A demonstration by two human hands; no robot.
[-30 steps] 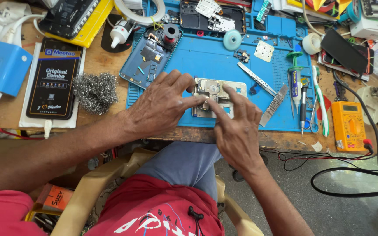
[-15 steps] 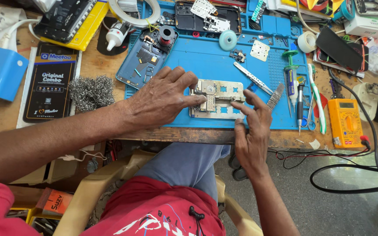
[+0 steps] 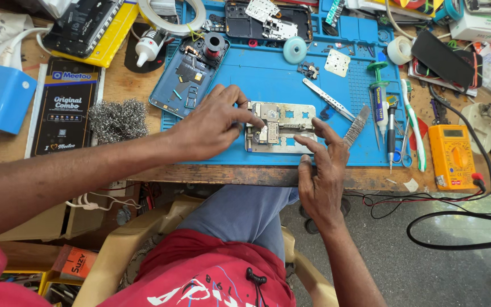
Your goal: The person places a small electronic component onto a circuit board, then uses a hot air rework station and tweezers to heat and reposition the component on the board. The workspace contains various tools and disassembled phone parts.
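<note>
- The left hand [image 3: 208,126] lies palm down on the blue work mat [image 3: 268,85], its fingertips pressing on the left part of a metal circuit-board holder [image 3: 282,127]; its grip encloses nothing, fingers bent and resting on top.
- The right hand [image 3: 322,176] rests at the bench [image 3: 120,85] edge, fingers spread wide, its fingertips touching the holder's right front corner; it grasps nothing.
- The holder sits near the mat's front edge, between the two hands, with a small board clamped in its middle.
- Tweezers [image 3: 328,98] lie just right of the holder; a flat metal brush [image 3: 356,126] lies beside them.
- An opened phone back [image 3: 186,82] lies left of the holder, steel wool [image 3: 117,119] further left.
- A yellow multimeter [image 3: 453,156] sits at the bench's right, well apart.
</note>
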